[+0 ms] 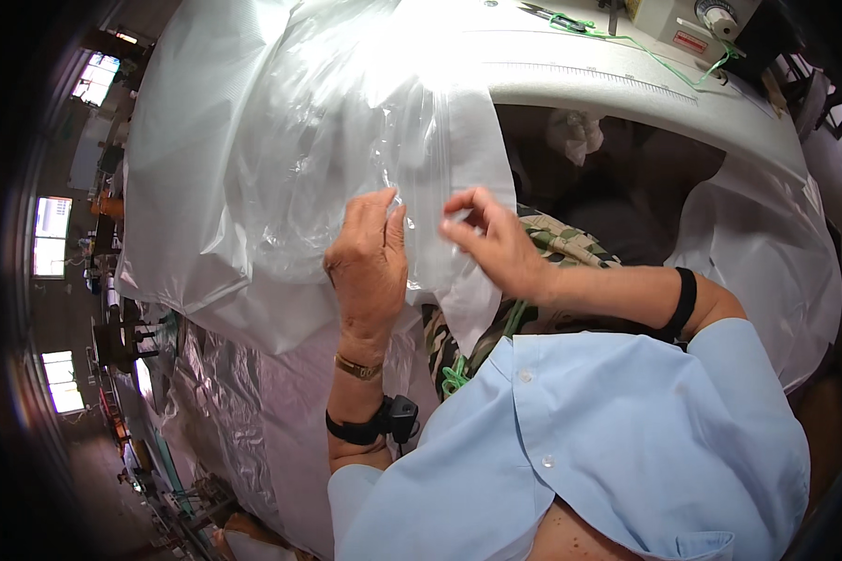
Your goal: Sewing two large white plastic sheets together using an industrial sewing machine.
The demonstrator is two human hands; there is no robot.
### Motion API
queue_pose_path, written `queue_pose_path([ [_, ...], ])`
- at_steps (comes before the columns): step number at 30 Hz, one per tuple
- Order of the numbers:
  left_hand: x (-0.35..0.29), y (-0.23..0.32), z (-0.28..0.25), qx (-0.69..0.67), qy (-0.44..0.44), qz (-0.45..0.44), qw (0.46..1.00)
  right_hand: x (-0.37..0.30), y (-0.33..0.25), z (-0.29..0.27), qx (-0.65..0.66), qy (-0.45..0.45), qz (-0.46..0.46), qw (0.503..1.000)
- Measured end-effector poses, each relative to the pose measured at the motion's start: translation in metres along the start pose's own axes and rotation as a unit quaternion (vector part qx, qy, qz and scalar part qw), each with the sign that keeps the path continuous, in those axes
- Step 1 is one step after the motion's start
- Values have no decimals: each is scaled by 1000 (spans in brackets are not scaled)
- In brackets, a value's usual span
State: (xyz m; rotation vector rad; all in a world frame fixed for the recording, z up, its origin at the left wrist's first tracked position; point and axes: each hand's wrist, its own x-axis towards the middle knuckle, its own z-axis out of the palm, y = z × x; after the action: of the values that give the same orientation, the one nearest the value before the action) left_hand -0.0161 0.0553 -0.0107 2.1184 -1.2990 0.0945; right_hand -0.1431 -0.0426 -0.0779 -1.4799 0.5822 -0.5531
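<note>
A clear plastic sheet (309, 178) lies over a large white woven sheet (187, 168) on the work table. My left hand (367, 257) rests on the plastic, its thumb and fingers pinching a fold near a long ridged strip (430, 159). On the other side of that strip is my right hand (496, 238), with curled fingers and the thumb near the index finger. Slight blur and the curled fingers hide what the right hand grips, if anything. A white pointed flap (471, 313) hangs below the hands, over camouflage cloth (571, 241) at my lap.
A sewing machine (692, 23) stands at the far right, with green thread (646, 47) near it. A ruler scale (599, 73) runs along the table's curved edge. Crumpled white material (575, 136) sits in the dark opening. More white sheeting (758, 252) hangs at right; shiny plastic (234, 421) lies lower left.
</note>
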Motion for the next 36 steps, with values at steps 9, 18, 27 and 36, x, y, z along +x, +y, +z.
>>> queue_pose_path([
  [9, 8, -3, 15, -74, -39, 87, 993, 22, 22, 3, 213, -142, 168, 952],
  [18, 3, -12, 21, -158, -112, -33, 980, -3, 7, 4, 135, -129, 53, 981],
  [27, -1, -20, 34, -255, -149, -112, 949, -8, -4, -37, -137, -120, -189, 965],
  [36, -10, 6, 36, -160, -37, 2, 986, 0, 45, -52, -42, 49, 61, 996],
])
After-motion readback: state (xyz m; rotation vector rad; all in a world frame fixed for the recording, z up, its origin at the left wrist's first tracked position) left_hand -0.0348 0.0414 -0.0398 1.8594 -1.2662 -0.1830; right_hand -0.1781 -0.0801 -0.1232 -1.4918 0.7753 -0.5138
